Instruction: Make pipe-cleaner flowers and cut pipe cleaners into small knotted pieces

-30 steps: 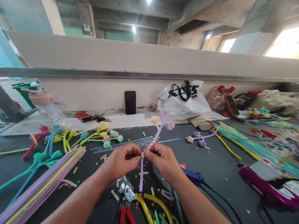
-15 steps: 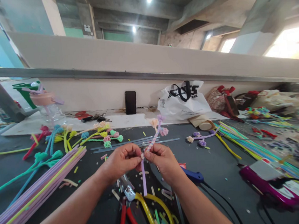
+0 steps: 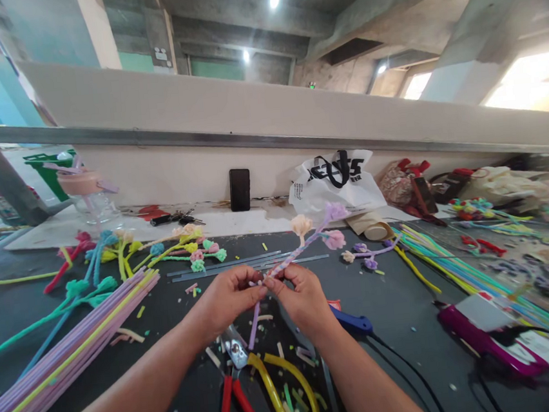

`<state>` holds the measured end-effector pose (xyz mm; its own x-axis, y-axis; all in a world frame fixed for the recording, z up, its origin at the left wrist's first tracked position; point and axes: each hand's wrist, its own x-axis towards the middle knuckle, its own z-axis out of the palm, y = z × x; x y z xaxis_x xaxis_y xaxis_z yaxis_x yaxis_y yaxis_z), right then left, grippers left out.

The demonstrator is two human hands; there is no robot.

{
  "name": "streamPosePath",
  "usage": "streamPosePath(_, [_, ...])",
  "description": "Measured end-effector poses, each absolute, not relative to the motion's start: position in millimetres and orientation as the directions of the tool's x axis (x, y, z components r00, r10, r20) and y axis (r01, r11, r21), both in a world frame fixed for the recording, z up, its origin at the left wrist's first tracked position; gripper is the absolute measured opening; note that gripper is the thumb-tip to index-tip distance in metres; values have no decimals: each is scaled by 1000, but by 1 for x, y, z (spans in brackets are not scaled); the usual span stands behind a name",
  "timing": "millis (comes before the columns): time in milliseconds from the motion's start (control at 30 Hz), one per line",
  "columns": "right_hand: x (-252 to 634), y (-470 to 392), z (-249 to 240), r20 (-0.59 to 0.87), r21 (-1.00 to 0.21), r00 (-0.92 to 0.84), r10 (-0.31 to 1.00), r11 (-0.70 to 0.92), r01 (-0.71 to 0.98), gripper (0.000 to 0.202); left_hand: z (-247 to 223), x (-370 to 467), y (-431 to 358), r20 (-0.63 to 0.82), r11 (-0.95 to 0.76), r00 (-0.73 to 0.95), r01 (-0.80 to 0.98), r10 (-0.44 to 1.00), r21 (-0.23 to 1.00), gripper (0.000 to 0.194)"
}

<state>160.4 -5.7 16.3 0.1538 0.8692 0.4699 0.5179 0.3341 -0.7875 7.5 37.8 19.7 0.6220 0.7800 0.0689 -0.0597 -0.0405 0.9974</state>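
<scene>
Away from cup (image 3: pixel 80 184) with straw (image 3: pixel 88 202), both hands (image 3: pixel 225 301) (image 3: pixel 305 297) in tight grip on flower stem (image 3: pixel 290 256)

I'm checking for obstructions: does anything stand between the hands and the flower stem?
Nothing visible does: the left hand and right hand both pinch the flower stem. The red-handled pliers lie below them in view.

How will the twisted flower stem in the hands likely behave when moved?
The flower stem is probably light, being so slim. It looks fairly stiff, slanting up without sagging. Its three blooms, clustered at one end, may make it top-heavy.
</scene>
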Motion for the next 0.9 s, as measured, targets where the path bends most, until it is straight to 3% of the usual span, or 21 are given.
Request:
streamPosePath(133, [161, -5, 14, 533, -704, 122, 837, 359, 613, 7, 24, 9, 33, 45, -39, 608, -24, 793, 999, 22])
streamPosePath(233, [162, -5, 14, 529, -700, 91, 844, 373, 610, 8, 25, 7, 32, -33, 106, 641, -77, 767, 991, 22])
streamPosePath(400, [162, -8, 17, 523, -731, 42, 851, 423, 536, 8, 19, 5, 32, -129, 385, 731, -193, 670, 902, 16])
streamPosePath(567, [162, -12, 22, 477, -795, -74, 876, 465, 390, 7, 15, 4, 31, -159, 546, 811, -222, 564, 808, 8])
streamPosePath(700, [161, -11, 21, 416, -841, -81, 906, 418, 343, 7, 18, 0, 34, -139, 424, 797, -158, 588, 892, 13])
streamPosePath(900, [163, -8, 24, 367, -844, 16, 930, 326, 425, 5, 27, -4, 42, -1, -11, 726, 11, 688, 1000, 18])
